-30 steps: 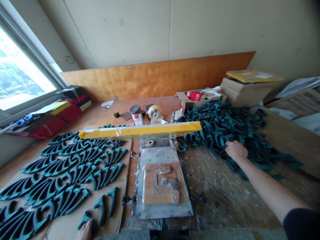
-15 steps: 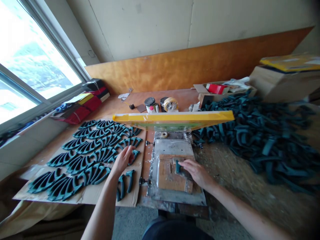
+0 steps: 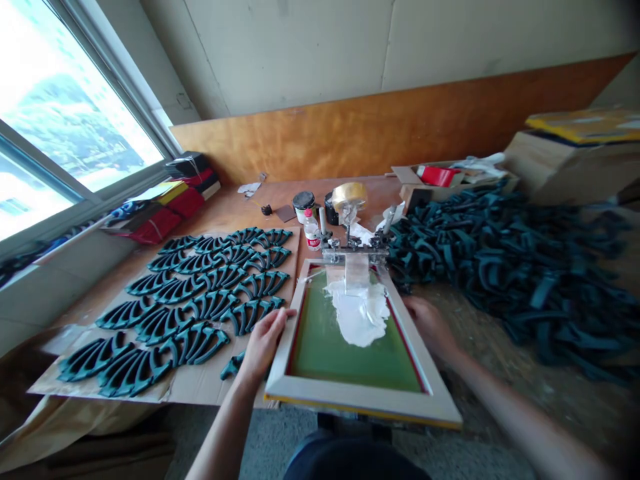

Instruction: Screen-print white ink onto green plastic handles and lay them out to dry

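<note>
A shallow rectangular frame [image 3: 360, 396] lies face up before the person, flat or nearly so; whether it rests on anything beneath cannot be told. Its rails are pale, the near edge is yellow, and a reddish line borders the taut green mesh [image 3: 320, 340] inside.

At the frame's left rail, the left hand [image 3: 269, 339] has its fingers close together and slightly bent, their tips at the outer edge; how firmly it grips cannot be told. The right hand [image 3: 431, 325] is beside the right rail, blurred and with its fingers hidden, so its grip cannot be told. Standing on opposite sides, the hands seem placed to steady the frame evenly and keep off the wet-looking surface.

Toward the frame's far end, a thick white paste [image 3: 363, 320] spreads in an uneven, glossy patch, with a pale plate [image 3: 357, 270] at its back. A metal clamp [image 3: 355, 253] sits at the far rail, likely to hold that end.

Left of the frame, curved dark green pieces [image 3: 173, 291] fan out in neat rows on cardboard [image 3: 200, 390], perhaps to keep their faces apart. Right of it, similar ones lie in a loose heap [image 3: 480, 267]. Beyond the frame stands a red-capped bottle [image 3: 312, 235].
</note>
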Motion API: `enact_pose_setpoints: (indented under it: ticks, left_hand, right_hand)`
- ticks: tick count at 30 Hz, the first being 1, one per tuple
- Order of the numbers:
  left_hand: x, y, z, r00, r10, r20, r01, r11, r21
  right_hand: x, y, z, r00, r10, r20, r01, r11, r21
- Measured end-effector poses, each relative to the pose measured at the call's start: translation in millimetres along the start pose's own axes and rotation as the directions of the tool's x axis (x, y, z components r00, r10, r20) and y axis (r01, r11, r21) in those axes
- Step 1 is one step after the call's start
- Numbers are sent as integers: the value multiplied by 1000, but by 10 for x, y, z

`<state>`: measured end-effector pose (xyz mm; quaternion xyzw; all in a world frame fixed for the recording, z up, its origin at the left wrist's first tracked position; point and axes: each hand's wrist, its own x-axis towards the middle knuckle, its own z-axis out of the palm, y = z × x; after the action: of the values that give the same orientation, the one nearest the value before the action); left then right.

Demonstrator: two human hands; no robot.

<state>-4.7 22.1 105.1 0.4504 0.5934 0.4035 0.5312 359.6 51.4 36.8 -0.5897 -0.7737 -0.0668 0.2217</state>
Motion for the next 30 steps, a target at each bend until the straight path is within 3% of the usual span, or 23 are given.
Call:
enact_pose_setpoints:
  ticks: [2, 4, 7, 9, 11, 15, 18, 20, 23, 26, 28, 30]
  left_hand:
    - [12, -417, 24, 1000, -20, 21, 19, 997, 72]
    - [79, -752, 76, 1000, 2, -6, -1, 984, 180]
    - [181, -1012, 131, 1000, 13, -26, -4, 949, 315]
    - [207, -1045, 136, 1000, 12, -14, -7, 933, 359]
    - [200, -1024, 130, 1000, 21, -9, -16, 916, 402]
    - [161, -974, 133, 999, 34, -23, -20, 891, 454]
    - [154, -965, 145, 999, 38, -27, -22, 889, 458]
    - [155, -960, 145, 999, 35, -21, -21, 888, 458]
    - [153, -950, 137, 999, 32, -16, -22, 899, 437]
    - [146, -953, 132, 999, 33, -16, -23, 908, 417]
    - [144, -959, 131, 999, 25, -23, -14, 914, 406]
    - [140, -946, 126, 1000, 14, -28, -2, 923, 386]
  right_hand:
    - [238, 40, -56, 998, 24, -58, -20, 997, 79]
    - [488, -93, -64, 998, -13, -65, 23, 987, 160]
    - [712, -464, -9, 986, -127, 104, 109, 981, 163]
    - [678, -672, 36, 953, -174, 247, 139, 978, 152]
    - [506, -777, 48, 919, -248, 307, 202, 963, 176]
    - [114, -728, -76, 811, -524, 260, 443, 840, 312]
    - [93, -650, -183, 735, -612, 290, 487, 775, 402]
    - [151, -644, -183, 768, -567, 299, 432, 802, 412]
    - [102, -682, -85, 851, -494, 178, 409, 836, 367]
    - [-97, -690, -16, 834, -547, 77, 489, 796, 356]
    - [-136, -672, -34, 811, -575, 109, 497, 776, 389]
    - [-5, -669, -77, 821, -543, 177, 437, 796, 419]
